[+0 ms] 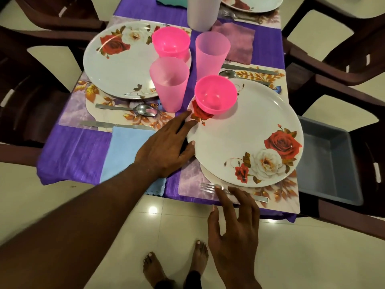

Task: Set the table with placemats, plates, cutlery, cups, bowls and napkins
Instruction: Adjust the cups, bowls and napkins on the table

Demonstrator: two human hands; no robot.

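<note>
A white rose-patterned plate (239, 138) lies on the near right placemat (187, 184), with a pink bowl (215, 97) on its far rim. My left hand (166, 147) rests with straight fingers against the plate's left edge. My right hand (235, 224) reaches over the table's front edge, its fingertips touching a fork (210, 187) that lies in front of the plate. A second plate (123, 65) with a pink bowl (170, 42) sits at the left. Two pink cups (169, 84) (211, 55) stand between the plates. A blue napkin (125, 151) lies under my left wrist.
Spoons (143, 109) and knives (104, 124) lie by both plates. A mauve napkin (235, 42) and a pale tall tumbler (203, 12) are further back, with a third plate (252, 4) beyond. Dark plastic chairs (343, 65) surround the table; a grey tub (327, 163) sits on the right one.
</note>
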